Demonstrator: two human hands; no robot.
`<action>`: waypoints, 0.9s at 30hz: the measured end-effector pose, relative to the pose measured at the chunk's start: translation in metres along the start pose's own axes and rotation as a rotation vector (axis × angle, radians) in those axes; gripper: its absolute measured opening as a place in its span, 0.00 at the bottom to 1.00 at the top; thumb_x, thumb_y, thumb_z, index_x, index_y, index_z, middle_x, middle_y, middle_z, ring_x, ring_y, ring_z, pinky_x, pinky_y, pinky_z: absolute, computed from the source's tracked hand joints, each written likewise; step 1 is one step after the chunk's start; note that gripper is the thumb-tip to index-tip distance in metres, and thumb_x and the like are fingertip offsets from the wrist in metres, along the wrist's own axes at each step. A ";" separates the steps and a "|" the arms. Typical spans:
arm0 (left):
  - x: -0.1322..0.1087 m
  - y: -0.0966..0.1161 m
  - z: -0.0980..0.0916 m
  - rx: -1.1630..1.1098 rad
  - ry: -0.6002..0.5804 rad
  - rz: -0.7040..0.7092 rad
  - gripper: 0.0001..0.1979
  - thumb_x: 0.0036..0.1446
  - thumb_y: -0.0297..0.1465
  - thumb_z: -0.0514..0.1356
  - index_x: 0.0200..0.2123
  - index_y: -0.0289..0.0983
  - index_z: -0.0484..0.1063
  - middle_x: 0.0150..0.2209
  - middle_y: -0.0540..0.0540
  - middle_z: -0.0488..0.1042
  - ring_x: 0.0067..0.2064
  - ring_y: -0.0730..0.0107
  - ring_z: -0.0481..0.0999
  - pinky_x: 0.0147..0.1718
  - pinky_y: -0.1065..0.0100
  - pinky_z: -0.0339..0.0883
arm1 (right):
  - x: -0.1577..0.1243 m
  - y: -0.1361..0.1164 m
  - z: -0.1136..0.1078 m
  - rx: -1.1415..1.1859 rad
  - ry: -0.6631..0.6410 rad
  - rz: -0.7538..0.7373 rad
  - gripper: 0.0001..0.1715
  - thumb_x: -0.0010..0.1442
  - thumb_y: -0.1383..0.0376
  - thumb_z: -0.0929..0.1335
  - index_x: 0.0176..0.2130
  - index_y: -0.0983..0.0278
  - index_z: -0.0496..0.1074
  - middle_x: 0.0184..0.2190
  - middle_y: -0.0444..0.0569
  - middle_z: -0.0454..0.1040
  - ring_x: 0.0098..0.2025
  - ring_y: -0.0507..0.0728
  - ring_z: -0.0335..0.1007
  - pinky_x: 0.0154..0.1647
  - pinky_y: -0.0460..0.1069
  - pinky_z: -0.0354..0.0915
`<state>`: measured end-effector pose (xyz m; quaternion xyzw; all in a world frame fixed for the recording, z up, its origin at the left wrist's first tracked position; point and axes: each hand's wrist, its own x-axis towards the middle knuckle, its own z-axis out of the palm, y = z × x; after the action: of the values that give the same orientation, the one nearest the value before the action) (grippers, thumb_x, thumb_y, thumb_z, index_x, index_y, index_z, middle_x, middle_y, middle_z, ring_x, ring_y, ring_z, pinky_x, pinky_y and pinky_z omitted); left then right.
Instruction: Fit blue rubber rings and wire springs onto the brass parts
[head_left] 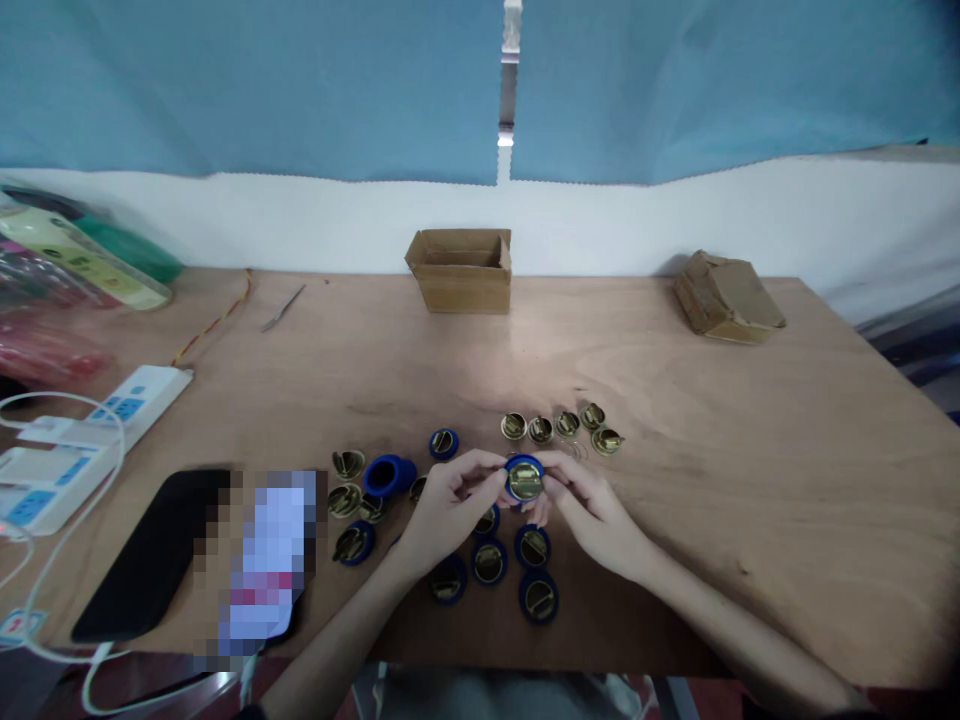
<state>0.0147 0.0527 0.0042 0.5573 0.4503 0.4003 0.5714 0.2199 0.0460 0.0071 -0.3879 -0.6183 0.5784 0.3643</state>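
Both hands, left [450, 497] and right [589, 505], pinch one round blue cap with brass insert [524, 478] between them, above the wooden desk [750, 480], just below the row of brass discs [562, 428].

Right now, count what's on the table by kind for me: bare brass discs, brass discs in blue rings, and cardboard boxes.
Bare brass discs: about 9, some partly hidden by the left hand.
Brass discs in blue rings: about 8, counting the one held with the right hand.
Cardboard boxes: 2.
Total: about 19.
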 end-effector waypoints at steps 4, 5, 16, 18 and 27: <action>0.003 0.002 0.001 -0.101 -0.043 -0.061 0.10 0.61 0.34 0.63 0.42 0.35 0.78 0.35 0.45 0.85 0.34 0.67 0.84 0.36 0.68 0.80 | 0.001 0.004 0.001 0.115 0.020 0.053 0.15 0.72 0.59 0.64 0.56 0.58 0.67 0.34 0.45 0.76 0.31 0.53 0.74 0.34 0.49 0.73; 0.003 0.002 0.001 -0.122 -0.053 -0.070 0.11 0.60 0.34 0.64 0.43 0.35 0.78 0.36 0.44 0.85 0.35 0.66 0.85 0.37 0.68 0.80 | 0.001 0.004 0.002 0.131 0.026 0.061 0.15 0.72 0.59 0.64 0.55 0.59 0.67 0.34 0.45 0.76 0.31 0.52 0.74 0.33 0.49 0.72; 0.000 -0.004 0.001 -0.171 -0.064 -0.093 0.11 0.59 0.31 0.66 0.45 0.35 0.78 0.36 0.44 0.85 0.37 0.66 0.85 0.39 0.67 0.79 | 0.000 0.009 0.002 0.117 0.038 0.078 0.13 0.71 0.60 0.64 0.53 0.59 0.67 0.32 0.44 0.75 0.29 0.51 0.72 0.30 0.48 0.71; 0.000 -0.003 0.001 -0.133 -0.060 -0.065 0.12 0.60 0.30 0.65 0.48 0.36 0.77 0.40 0.44 0.84 0.41 0.65 0.84 0.43 0.66 0.78 | 0.000 0.011 0.003 0.087 0.049 0.057 0.13 0.71 0.61 0.64 0.55 0.58 0.67 0.34 0.45 0.75 0.30 0.51 0.73 0.31 0.48 0.72; 0.001 -0.005 0.000 -0.099 0.005 -0.072 0.07 0.64 0.33 0.61 0.42 0.36 0.73 0.39 0.45 0.83 0.36 0.67 0.84 0.38 0.66 0.79 | -0.003 0.006 0.002 -0.260 0.139 -0.037 0.20 0.72 0.63 0.62 0.61 0.58 0.60 0.32 0.44 0.74 0.33 0.54 0.74 0.34 0.50 0.72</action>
<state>0.0142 0.0533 -0.0007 0.5109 0.4510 0.4025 0.6111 0.2193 0.0424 0.0010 -0.4595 -0.6682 0.4584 0.3637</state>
